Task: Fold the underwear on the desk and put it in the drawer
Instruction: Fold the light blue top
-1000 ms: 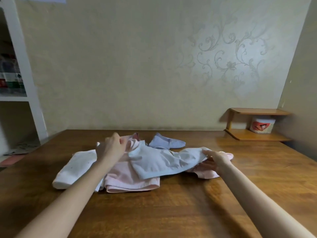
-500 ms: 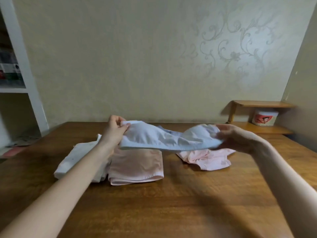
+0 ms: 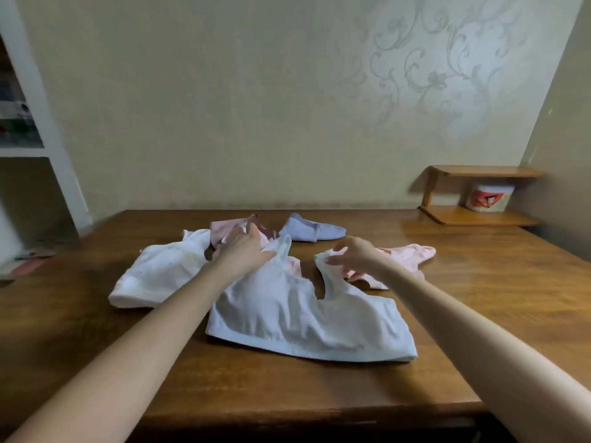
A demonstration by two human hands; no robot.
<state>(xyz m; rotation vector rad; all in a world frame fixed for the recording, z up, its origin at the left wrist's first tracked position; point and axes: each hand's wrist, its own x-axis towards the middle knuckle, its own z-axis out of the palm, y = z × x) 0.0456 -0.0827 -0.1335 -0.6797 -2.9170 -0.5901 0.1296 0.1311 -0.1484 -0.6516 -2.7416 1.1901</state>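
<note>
Soft, limp and light, the pale blue bra (image 3: 307,318) lies flat on the tabletop (image 3: 319,394) — left hand (image 3: 246,251) and right hand (image 3: 355,254) fingers pinching its straps, the best hold.

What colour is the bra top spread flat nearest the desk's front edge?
Pale blue-white, plain with no print: the soft fabric bra top shows best in the head view.

white bra (image 3: 307,318) flat on desk (image 3: 447,298) | left hand (image 3: 244,251), right hand (image 3: 355,254) pinching its straps
</note>
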